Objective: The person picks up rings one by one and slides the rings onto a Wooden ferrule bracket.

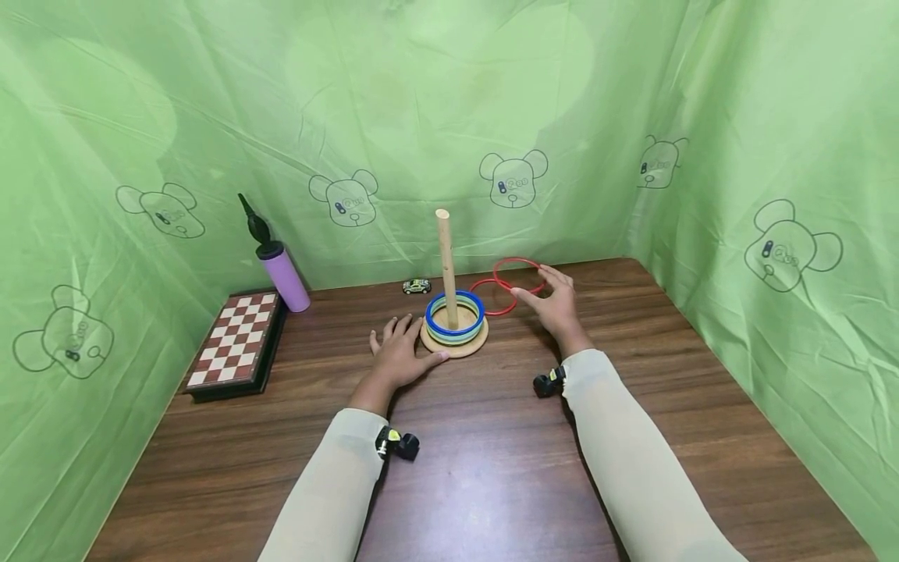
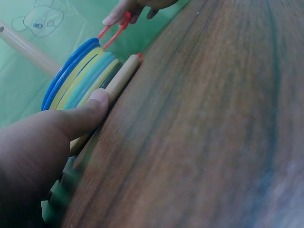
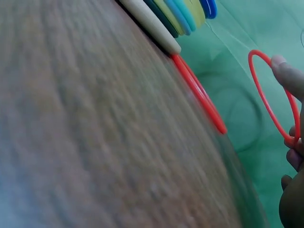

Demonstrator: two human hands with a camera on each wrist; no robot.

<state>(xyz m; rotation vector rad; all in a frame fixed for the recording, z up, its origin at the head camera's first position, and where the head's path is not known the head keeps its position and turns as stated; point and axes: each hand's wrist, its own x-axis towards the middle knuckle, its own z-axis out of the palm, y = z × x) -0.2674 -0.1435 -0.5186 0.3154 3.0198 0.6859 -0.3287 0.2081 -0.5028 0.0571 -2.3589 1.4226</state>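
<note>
A wooden peg [image 1: 448, 265] stands upright on a round wooden base [image 1: 463, 350], with a stack of blue, yellow and green rings [image 1: 455, 339] around its foot. My left hand [image 1: 400, 357] rests against the base's near left side, fingers spread and thumb touching its rim. Between the thumb and fingers of my right hand [image 1: 558, 308], a red ring [image 1: 516, 259] is pinched, raised off the table. A second red ring [image 1: 500, 313] lies beside the base. In the right wrist view, the held ring [image 3: 266, 105] hangs apart from the lying ring [image 3: 199, 92].
Behind the peg stands a small toy car [image 1: 417, 286]. At the left are a checkered board box [image 1: 235, 339] and a purple hand pump [image 1: 286, 277] leaning near it. A green curtain [image 1: 421, 101] surrounds the wooden table [image 1: 449, 484] at its back and sides.
</note>
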